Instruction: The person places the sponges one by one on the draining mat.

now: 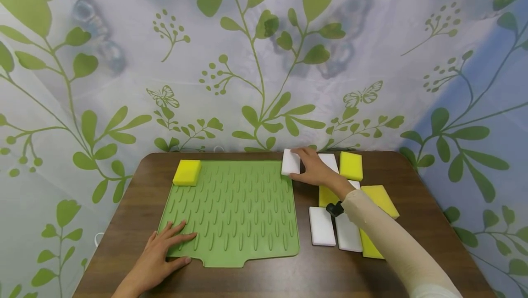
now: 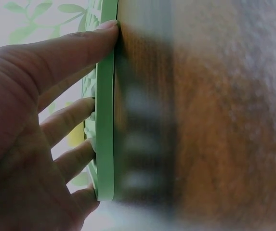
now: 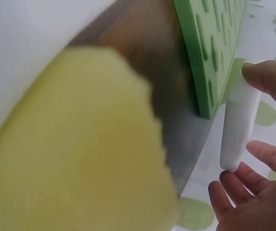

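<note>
A green ridged silicone mat [image 1: 243, 206] lies on the brown table, with a yellow sponge [image 1: 187, 172] on its far left corner. My left hand [image 1: 158, 254] rests with spread, fairly straight fingers on the mat's near left corner; in the left wrist view the thumb and fingertips touch its edge. Over the mat's far right corner, my right hand [image 1: 313, 168] pinches a white sponge [image 1: 290, 162] between thumb and fingers. The right wrist view shows that white sponge [image 3: 240, 127] edge-on, gripped at its ends.
Right of the mat lie several white sponges [image 1: 322, 226] and yellow sponges [image 1: 351, 166], partly hidden under my right forearm. A leaf-patterned cloth [image 1: 255, 82] hangs behind the brown table [image 1: 288, 279].
</note>
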{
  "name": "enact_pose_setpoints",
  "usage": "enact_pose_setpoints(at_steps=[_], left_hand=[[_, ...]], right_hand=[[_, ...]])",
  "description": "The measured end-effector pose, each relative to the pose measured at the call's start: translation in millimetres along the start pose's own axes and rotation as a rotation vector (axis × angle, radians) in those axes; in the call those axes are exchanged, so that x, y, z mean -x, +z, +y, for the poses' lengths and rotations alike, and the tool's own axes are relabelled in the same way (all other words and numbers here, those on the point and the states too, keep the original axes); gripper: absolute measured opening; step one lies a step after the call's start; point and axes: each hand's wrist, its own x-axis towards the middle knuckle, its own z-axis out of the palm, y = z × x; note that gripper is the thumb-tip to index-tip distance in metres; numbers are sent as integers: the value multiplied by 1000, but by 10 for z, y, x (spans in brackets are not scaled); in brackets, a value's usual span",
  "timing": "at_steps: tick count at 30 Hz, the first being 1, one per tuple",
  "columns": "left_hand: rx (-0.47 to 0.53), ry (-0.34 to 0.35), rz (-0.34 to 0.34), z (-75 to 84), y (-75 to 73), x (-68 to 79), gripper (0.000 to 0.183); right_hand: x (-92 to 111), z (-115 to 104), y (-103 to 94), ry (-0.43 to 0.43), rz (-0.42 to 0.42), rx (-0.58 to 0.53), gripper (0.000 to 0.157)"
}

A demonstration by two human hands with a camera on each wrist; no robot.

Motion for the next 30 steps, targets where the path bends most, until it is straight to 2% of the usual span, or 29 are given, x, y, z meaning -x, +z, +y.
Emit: enact_pose_setpoints(at_steps=[9,18,30], left_hand=[[8,-12,-6,8,-3,-3,61],[3,-14,-1,18,-1,2,60],[10,-7,10,16,1,1,60]], right_hand=[[-79,-205,121,-24,-19,-22,87],[-175,-379,235,9,-59,-30,90],[-370,-661,360,-39,-58,-56,91]])
